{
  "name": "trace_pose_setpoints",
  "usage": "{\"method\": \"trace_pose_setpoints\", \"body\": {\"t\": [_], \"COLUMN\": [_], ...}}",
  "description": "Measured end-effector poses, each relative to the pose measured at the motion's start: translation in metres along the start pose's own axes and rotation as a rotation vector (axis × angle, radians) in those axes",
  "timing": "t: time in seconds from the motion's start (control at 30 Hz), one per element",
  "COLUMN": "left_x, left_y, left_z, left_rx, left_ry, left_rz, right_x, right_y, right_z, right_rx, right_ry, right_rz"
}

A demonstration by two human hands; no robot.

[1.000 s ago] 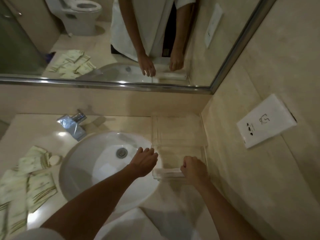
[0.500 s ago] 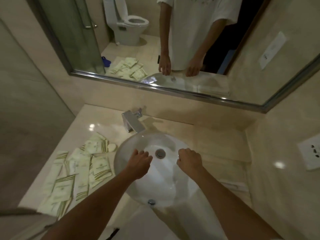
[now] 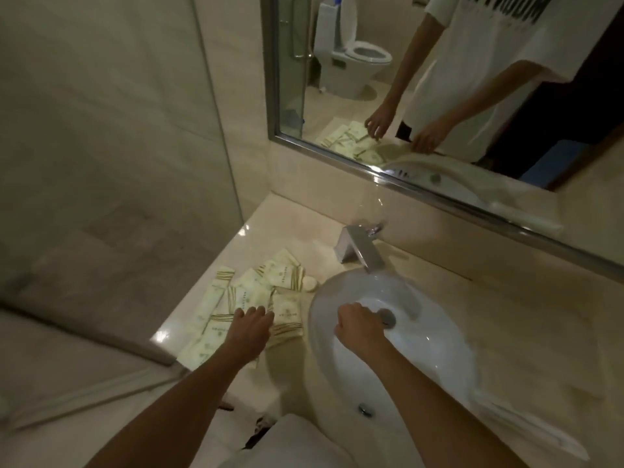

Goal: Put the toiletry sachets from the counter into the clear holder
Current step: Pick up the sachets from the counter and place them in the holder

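Note:
Several pale green toiletry sachets [image 3: 256, 292] lie in a loose pile on the beige counter, left of the sink. My left hand [image 3: 251, 327] hovers over the near part of the pile, fingers spread and pointing down, holding nothing that I can see. My right hand [image 3: 358, 327] is a loose fist above the white sink basin, with nothing visible in it. The clear holder [image 3: 526, 430] shows only as a faint transparent edge on the counter at the lower right, blurred.
A white round basin [image 3: 418, 336] fills the counter's middle, with a chrome faucet [image 3: 359, 249] behind it. A small round soap [image 3: 309, 283] lies beside the sachets. A mirror [image 3: 439, 96] runs along the back wall. A glass shower partition [image 3: 209, 130] borders the counter on the left.
The view has swung left from the holder toward the sachets. My left hand moved from over the basin to above the sachet pile. My right hand left the holder and hangs over the basin.

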State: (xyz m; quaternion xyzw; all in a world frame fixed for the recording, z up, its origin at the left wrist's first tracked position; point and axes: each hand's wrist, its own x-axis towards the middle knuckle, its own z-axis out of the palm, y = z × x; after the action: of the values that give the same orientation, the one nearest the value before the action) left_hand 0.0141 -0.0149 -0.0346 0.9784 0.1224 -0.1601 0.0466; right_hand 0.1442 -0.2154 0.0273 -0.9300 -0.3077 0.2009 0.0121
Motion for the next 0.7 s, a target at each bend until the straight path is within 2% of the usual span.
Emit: {"method": "trace_pose_setpoints", "body": {"t": [0.17, 0.4, 0.57, 0.7], "left_x": [-0.02, -0.025, -0.013, -0.004], "left_y": [-0.045, -0.092, -0.115, -0.125], "left_z": [0.016, 0.025, 0.031, 0.034], "left_rx": [-0.049, -0.1, -0.242, -0.354], "left_ry": [-0.059, -0.082, -0.002, 0.004], "left_rz": [-0.061, -0.262, -0.412, -0.484], "right_x": [0.015, 0.039, 0.062, 0.078], "right_y": [-0.05, -0.104, -0.129, -0.138], "right_z": [0.013, 0.041, 0.059, 0.063], "right_rx": [0.024, -0.032, -0.004, 0.009], "right_ry": [-0.051, -0.111, -0.108, -0.103], "right_rz": [-0.055, -0.182, -0.207, -0.221]}}
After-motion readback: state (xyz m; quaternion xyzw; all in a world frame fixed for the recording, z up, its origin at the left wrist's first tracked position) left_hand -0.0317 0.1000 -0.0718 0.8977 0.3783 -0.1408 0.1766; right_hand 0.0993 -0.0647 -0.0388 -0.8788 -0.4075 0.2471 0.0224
